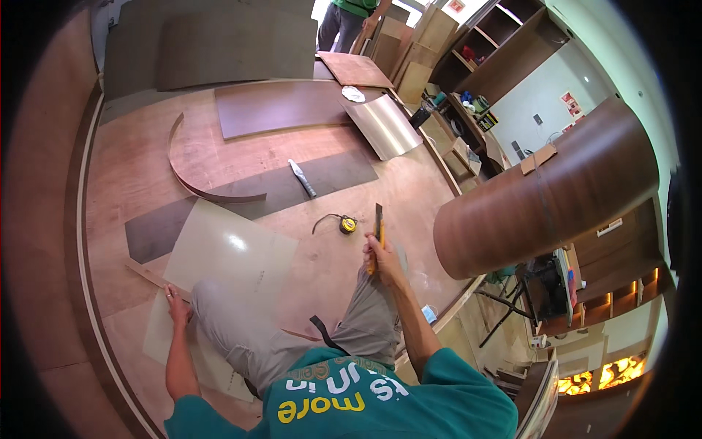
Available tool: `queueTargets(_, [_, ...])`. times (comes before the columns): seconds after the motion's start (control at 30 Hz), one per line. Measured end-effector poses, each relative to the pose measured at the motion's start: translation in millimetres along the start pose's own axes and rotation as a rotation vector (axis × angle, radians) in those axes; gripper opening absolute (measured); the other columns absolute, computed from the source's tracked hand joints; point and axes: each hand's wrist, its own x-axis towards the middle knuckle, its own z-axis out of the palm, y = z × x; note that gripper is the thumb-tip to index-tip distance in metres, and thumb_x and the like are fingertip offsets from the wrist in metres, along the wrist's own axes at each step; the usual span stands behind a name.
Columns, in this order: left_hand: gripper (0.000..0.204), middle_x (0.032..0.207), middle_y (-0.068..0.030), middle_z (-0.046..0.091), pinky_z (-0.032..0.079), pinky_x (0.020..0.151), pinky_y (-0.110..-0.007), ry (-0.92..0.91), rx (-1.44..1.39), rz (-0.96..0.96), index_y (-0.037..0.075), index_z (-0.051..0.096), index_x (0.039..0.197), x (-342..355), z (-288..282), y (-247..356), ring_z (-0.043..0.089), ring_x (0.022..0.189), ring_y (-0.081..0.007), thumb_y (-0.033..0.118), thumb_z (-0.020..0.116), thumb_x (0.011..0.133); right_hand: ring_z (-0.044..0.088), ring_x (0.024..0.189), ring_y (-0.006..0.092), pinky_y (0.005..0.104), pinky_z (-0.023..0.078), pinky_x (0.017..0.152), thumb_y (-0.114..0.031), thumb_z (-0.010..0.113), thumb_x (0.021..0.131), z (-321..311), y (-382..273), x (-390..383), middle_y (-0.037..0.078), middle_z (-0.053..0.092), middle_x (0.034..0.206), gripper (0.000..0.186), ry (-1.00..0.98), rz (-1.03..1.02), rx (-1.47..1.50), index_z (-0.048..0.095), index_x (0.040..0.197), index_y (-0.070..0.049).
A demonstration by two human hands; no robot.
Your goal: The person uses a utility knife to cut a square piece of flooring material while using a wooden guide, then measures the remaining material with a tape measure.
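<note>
At near left, the strip [145, 274] is pinched in the left hand's [179, 306] closed fingers, while the knife [379, 235], blade bared, is gripped in the right hand's [386, 262] fist beside the right leg [368, 306], which could be nicked if the blade were swung inward.

The bare left hand [178, 307], fingers bent inward, is at lower left; the bare right hand [383, 257], fingers curled, is near centre, its bare forearm [415, 318] slanting toward lower right.
</note>
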Motion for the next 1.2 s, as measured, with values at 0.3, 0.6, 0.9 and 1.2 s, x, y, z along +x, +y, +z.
queueTargets(0.3, [0.118,0.155,-0.0120,0.003,0.028,0.103,-0.063,-0.020,0.411,0.037,0.007,0.008,0.147,-28.4,-6.6,38.0,0.016,0.140,-0.0311,0.031,0.084,0.059,0.050,0.047,0.0120,0.0247,0.041,0.039,-0.030,0.060,0.091,-67.5,-13.1,0.7,0.001,0.050,0.062,0.022,0.199,-0.004,0.140,0.049,0.086,-0.012])
queueTargets(0.6, [0.109,0.154,-0.0109,0.001,0.032,0.100,-0.064,-0.027,0.388,0.011,0.005,0.009,0.145,-22.4,-3.6,39.4,0.012,0.140,-0.0333,0.021,0.078,0.062,0.050,0.047,0.0104,0.0238,0.044,0.041,-0.028,0.058,0.092,-38.5,-1.0,17.0,0.002,0.051,0.066,0.021,0.280,-0.200,0.195,0.049,0.093,-0.009])
queueTargets(0.9, [0.102,0.153,-0.0133,0.000,0.033,0.102,-0.058,-0.097,0.448,0.002,0.002,0.009,0.144,-25.5,8.9,54.4,0.015,0.139,-0.0340,0.019,0.073,0.066,0.050,0.049,0.0106,0.0243,0.044,0.042,-0.028,0.058,0.093,-43.6,-0.6,7.4,0.002,0.050,0.066,0.021,0.345,-0.236,0.129,0.049,0.093,-0.010])
queueTargets(1.2, [0.060,0.148,-0.0213,0.014,0.032,0.107,-0.035,-0.047,0.160,0.071,0.000,0.011,0.145,-19.7,-9.1,28.5,0.029,0.132,-0.0337,0.010,0.038,0.092,0.053,0.052,0.0106,0.0244,0.047,0.044,-0.026,0.061,0.091,-36.8,5.6,21.6,0.002,0.052,0.068,0.021,0.298,-0.188,0.176,0.051,0.096,-0.009])
